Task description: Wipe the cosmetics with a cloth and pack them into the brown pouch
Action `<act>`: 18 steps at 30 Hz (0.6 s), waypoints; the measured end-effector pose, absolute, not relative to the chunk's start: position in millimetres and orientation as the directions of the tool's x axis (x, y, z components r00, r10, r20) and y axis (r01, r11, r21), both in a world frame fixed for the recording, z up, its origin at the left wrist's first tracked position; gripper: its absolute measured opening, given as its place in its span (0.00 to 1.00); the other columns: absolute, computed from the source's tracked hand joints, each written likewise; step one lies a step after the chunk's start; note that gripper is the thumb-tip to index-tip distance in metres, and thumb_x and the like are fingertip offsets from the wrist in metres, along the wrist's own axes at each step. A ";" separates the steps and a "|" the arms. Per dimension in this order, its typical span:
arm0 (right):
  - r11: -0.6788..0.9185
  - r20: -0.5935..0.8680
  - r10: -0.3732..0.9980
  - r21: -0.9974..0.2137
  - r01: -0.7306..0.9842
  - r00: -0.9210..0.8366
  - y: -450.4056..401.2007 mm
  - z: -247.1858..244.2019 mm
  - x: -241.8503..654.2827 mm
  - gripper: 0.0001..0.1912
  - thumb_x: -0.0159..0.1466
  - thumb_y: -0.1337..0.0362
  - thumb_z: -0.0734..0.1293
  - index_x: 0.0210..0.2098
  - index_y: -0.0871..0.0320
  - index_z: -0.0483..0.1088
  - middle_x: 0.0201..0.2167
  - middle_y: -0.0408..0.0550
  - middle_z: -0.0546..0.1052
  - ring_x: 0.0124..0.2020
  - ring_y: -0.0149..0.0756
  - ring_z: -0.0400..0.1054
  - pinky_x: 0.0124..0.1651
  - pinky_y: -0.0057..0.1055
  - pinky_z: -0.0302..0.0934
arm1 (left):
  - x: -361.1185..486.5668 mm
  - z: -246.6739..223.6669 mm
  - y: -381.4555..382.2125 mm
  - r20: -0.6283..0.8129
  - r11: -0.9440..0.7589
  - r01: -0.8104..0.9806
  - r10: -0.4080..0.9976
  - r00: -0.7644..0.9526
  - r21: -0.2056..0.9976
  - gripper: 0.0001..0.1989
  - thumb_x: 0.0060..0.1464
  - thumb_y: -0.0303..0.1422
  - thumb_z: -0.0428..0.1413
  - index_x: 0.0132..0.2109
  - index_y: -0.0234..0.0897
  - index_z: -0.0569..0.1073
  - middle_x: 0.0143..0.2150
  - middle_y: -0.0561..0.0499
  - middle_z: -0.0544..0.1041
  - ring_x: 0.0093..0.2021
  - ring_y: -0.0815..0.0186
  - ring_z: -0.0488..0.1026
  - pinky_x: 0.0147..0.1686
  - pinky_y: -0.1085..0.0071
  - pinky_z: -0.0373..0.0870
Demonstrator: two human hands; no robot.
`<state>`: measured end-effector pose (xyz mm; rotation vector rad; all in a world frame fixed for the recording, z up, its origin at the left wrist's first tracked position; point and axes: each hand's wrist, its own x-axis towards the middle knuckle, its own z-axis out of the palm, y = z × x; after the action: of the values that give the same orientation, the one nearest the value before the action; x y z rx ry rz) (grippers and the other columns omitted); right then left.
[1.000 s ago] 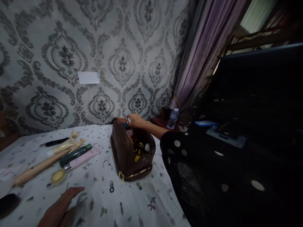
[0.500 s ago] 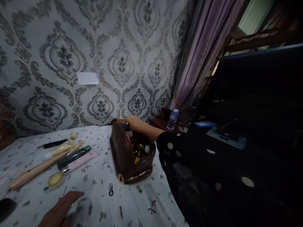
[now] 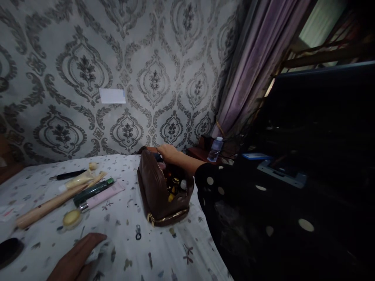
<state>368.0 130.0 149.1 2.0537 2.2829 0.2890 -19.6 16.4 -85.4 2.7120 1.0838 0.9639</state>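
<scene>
A brown makeup bag point(image 3: 152, 187) stands unzipped on the patterned sheet, with several small bottles and gold-coloured items inside. At its far end is my right hand point(image 3: 168, 153), closed on the bag's edge; its fingertips are partly hidden. Low on the left, my left hand point(image 3: 77, 255) has its fingers together over a crumpled clear plastic wrapper point(image 3: 99, 251). Near it lie a round yellow-topped jar point(image 3: 72, 218), a pink tube point(image 3: 104, 196), a dark green tube point(image 3: 93, 191) and a cream tube point(image 3: 79, 180).
A long wooden stick point(image 3: 49, 208), a black slim item point(image 3: 70, 174) and a dark oval object point(image 3: 10, 251) lie on the left of the sheet point(image 3: 125, 234). A water bottle point(image 3: 216, 149) stands by the purple curtain point(image 3: 249, 66). A patterned wall point(image 3: 155, 78) rises behind.
The view has shifted slightly, so things sit a little to the right. Both hands keep nearly the same places; the bag stays put.
</scene>
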 end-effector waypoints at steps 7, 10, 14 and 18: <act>0.037 0.246 0.968 0.041 0.998 -0.046 117.6 167.2 376.0 0.13 0.66 0.69 0.63 0.47 0.61 0.75 0.45 0.57 0.79 0.50 0.43 0.72 0.49 0.31 0.64 | -15.4 -82.9 13.9 0.544 -0.742 0.613 0.644 0.539 0.271 0.19 0.62 0.39 0.50 0.59 0.53 0.71 0.55 0.53 0.79 0.51 0.60 0.78 0.48 0.69 0.77; 0.039 0.314 0.949 -0.033 0.999 -0.026 105.2 173.4 377.9 0.13 0.64 0.70 0.63 0.45 0.61 0.77 0.42 0.53 0.81 0.46 0.40 0.74 0.46 0.28 0.63 | -9.4 -71.4 9.7 0.552 -0.742 0.605 0.645 0.528 0.289 0.18 0.62 0.37 0.50 0.57 0.51 0.72 0.53 0.53 0.80 0.50 0.61 0.79 0.49 0.68 0.76; 0.132 0.395 0.916 -0.134 0.982 -0.070 77.2 173.5 367.3 0.14 0.65 0.68 0.61 0.44 0.62 0.76 0.40 0.51 0.82 0.40 0.37 0.75 0.43 0.28 0.64 | 5.3 -42.0 -4.1 0.522 -0.725 0.575 0.681 0.514 0.380 0.17 0.62 0.33 0.48 0.55 0.47 0.73 0.52 0.50 0.80 0.50 0.62 0.79 0.50 0.71 0.75; 0.386 0.536 0.835 -0.414 0.825 -0.122 44.4 163.6 341.6 0.11 0.62 0.61 0.63 0.37 0.57 0.76 0.28 0.45 0.80 0.30 0.37 0.74 0.33 0.30 0.65 | 17.8 -15.9 -13.5 0.425 -0.688 0.551 0.726 0.541 0.473 0.19 0.61 0.26 0.45 0.54 0.45 0.70 0.51 0.47 0.78 0.50 0.61 0.76 0.49 0.68 0.75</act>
<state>341.6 44.4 163.6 2.3110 3.1231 -0.0310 17.8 -13.5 -15.9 2.4985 1.0634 0.8837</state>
